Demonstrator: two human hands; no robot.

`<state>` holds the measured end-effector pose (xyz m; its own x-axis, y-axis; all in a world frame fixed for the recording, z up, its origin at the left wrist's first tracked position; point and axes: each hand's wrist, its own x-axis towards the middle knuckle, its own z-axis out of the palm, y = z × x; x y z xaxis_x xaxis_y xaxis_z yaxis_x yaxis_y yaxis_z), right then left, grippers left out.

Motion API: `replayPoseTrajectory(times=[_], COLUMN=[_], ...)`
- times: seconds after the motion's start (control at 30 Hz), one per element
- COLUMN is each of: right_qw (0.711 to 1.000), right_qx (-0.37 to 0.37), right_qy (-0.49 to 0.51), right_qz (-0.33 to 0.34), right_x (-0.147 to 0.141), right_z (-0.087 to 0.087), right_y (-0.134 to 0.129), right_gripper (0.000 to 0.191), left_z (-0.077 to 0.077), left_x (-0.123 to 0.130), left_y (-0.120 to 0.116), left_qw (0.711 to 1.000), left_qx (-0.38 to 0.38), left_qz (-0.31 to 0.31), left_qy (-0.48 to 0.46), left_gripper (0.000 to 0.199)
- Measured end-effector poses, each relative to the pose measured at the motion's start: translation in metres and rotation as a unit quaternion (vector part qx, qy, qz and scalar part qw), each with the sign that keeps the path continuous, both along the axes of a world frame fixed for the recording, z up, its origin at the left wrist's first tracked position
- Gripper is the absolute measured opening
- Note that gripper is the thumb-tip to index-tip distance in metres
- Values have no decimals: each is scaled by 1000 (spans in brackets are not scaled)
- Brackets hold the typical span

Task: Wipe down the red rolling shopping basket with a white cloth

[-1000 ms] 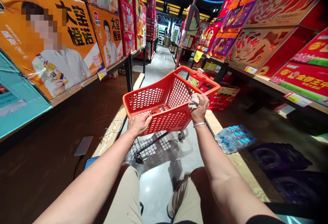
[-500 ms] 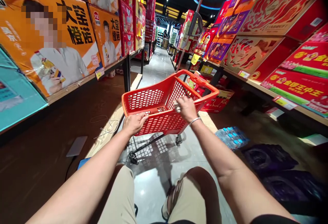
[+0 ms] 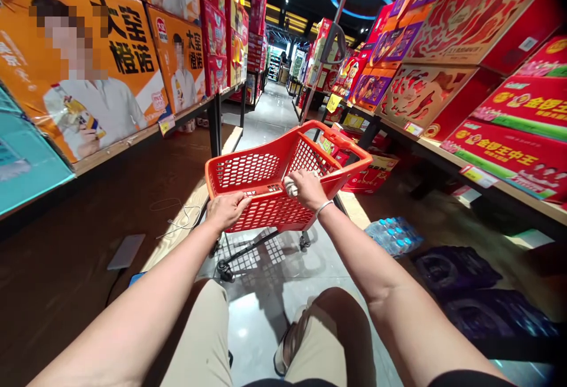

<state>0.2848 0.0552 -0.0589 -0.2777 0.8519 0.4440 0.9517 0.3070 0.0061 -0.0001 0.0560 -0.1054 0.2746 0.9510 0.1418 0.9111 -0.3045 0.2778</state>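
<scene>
A red plastic shopping cart (image 3: pixel 266 162) stands sideways before my knees, its lattice basket showing nothing inside that I can make out. My left hand (image 3: pixel 227 210) is closed over the near rim at the basket's left end. My right hand (image 3: pixel 306 189) is closed round a crumpled whitish cloth (image 3: pixel 291 186), at the near rim right of the middle. Whether the cloth touches the rim I cannot tell. To the right of that hand is the cart's push handle (image 3: pixel 348 143).
Shelves with orange drink cartons (image 3: pixel 119 74) flank the left, red and gold gift boxes (image 3: pixel 429 94) the right. Shrink-wrapped water bottles (image 3: pixel 393 236) and dark purple packs (image 3: pixel 458 269) lie low on the right. A white cable (image 3: pixel 188 221) lies at left. A metal pole (image 3: pixel 315 85) rises behind the cart.
My right hand has moved left along the near rim with the cloth, closer to my left hand. The left hand keeps its place on the rim. The whole view has shifted slightly.
</scene>
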Motion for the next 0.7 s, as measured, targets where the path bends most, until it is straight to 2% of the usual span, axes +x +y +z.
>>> replayPoseTrajectory(times=[0.07, 0.13, 0.27, 0.33, 0.4, 0.47, 0.57, 0.63, 0.7], right_qw=[999, 999, 981, 968, 964, 966, 977, 987, 994], right_qx=[-4, 17, 155, 198, 203, 189, 132, 76, 27], right_qy=[3, 17, 80, 106, 130, 151, 162, 140, 101], right_qz=[49, 45, -80, -114, -108, -88, -52, -18, 34], right_x=[-6, 12, 66, 71, 54, 22, -25, -38, -33], right_z=[-6, -6, -9, -22, -43, -70, -110, -127, -132], right_y=[-5, -10, -18, -20, -21, -22, -24, -24, -23], right_gripper=[34, 34, 35, 39, 40, 36, 26, 23, 22], left_z=[2, 5, 16, 24, 30, 31, 24, 15, 8], left_x=[-5, -13, -27, -22, -5, 20, 51, 58, 54], left_y=[0, 1, 4, 4, 3, 1, -2, 0, 5], left_qw=[1000, 1000, 999, 999, 1000, 998, 994, 993, 991], left_qx=[-9, -18, -46, -45, -11, 25, 20, 39, 54], left_qz=[1, 1, 19, 12, -18, -61, -103, -110, -118], left_qy=[-2, -2, 8, 19, 14, -16, -19, -14, -13], left_gripper=[46, 45, 41, 41, 42, 54, 61, 59, 59])
